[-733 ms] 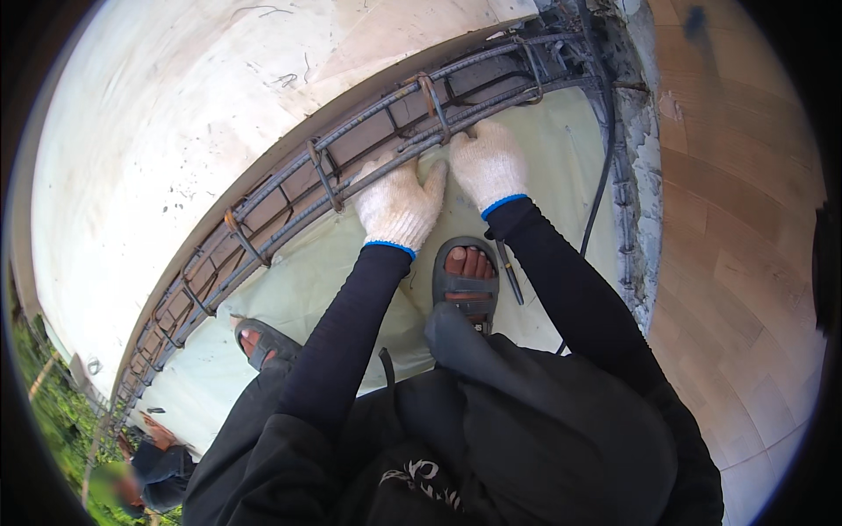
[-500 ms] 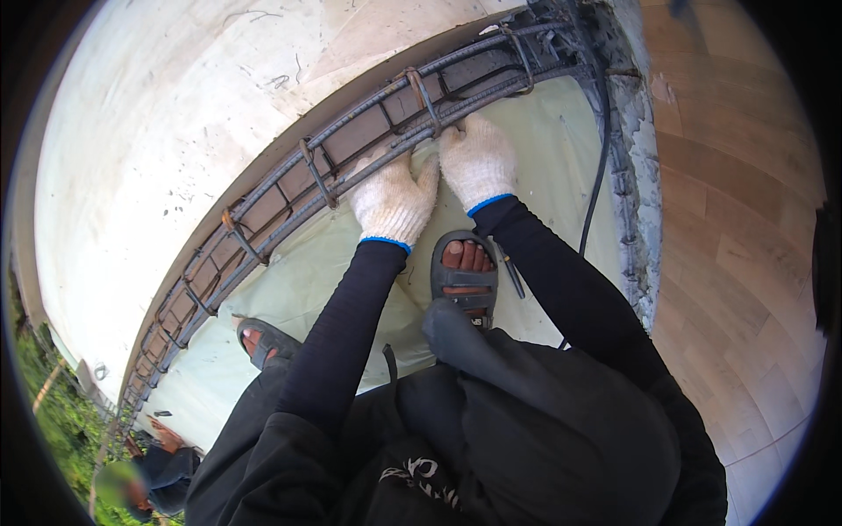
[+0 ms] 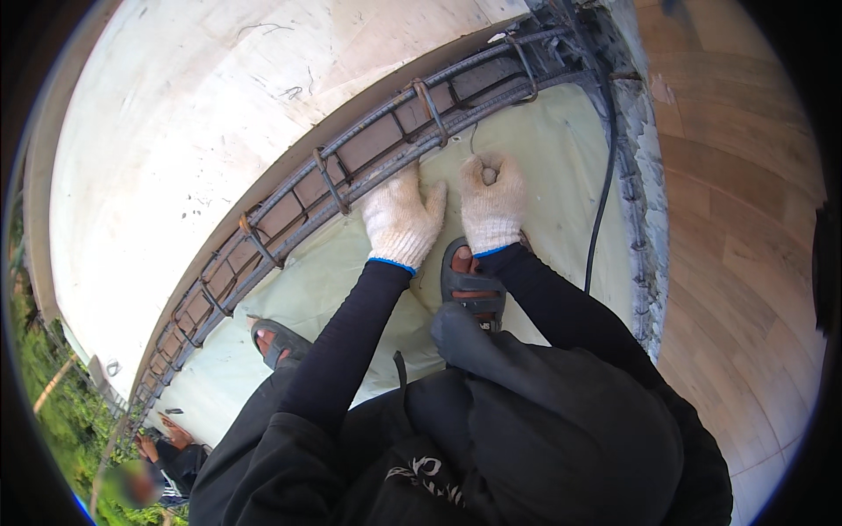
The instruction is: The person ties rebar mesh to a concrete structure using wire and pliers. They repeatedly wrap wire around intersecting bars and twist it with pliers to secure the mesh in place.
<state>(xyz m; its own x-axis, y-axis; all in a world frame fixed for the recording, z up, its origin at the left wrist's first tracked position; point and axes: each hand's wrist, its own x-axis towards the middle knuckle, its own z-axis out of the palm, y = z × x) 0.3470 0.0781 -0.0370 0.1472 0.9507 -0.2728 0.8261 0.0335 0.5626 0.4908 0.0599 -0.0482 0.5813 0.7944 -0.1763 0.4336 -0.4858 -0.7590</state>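
Feet: grey sandals [image 3: 472,289] planted on a pale green sheet [image 3: 544,167], centre of frame.
Left hand [image 3: 402,219]: white knit glove, fingers spread flat on the sheet, fingertips at the rebar cage [image 3: 386,131].
Right hand [image 3: 491,200]: gloved, curled shut around a thin tie wire [image 3: 474,140] just beside the cage.
Beyond: cage runs upper right to lower left along a pale concrete slab [image 3: 193,131].

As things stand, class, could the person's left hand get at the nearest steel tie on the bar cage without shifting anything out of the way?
Probably yes. The left hand lies flat on the pale sheet right beside the bar cage, its fingertips almost at the nearest steel tie. Nothing lies between them.
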